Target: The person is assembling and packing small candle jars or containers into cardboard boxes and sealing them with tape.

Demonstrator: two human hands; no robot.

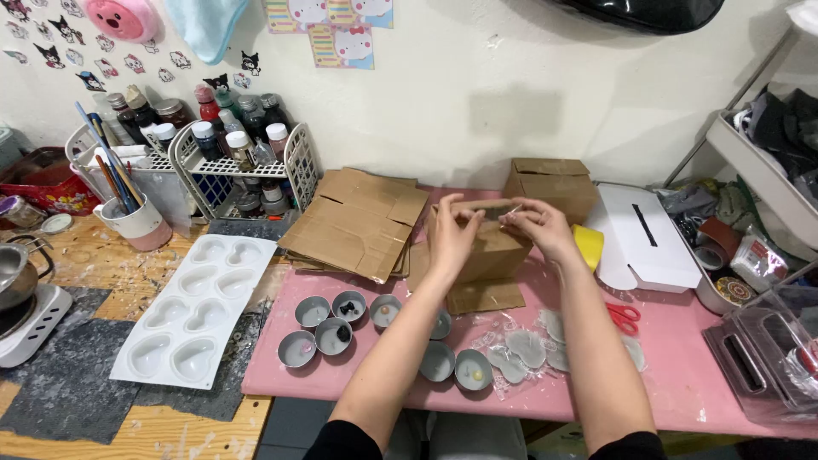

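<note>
Cardboard: small brown folded box standing on pink table mat, top flap half shut. I am seeing left hand and right hand pinching flap edges. Closing looking unfinished; flat brown cardboard blanks lying unfolded beside it.

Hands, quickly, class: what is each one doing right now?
Left hand: fingers closed on the top edge of the small cardboard box.
Right hand: fingers pinching the same box's top edge.
</note>
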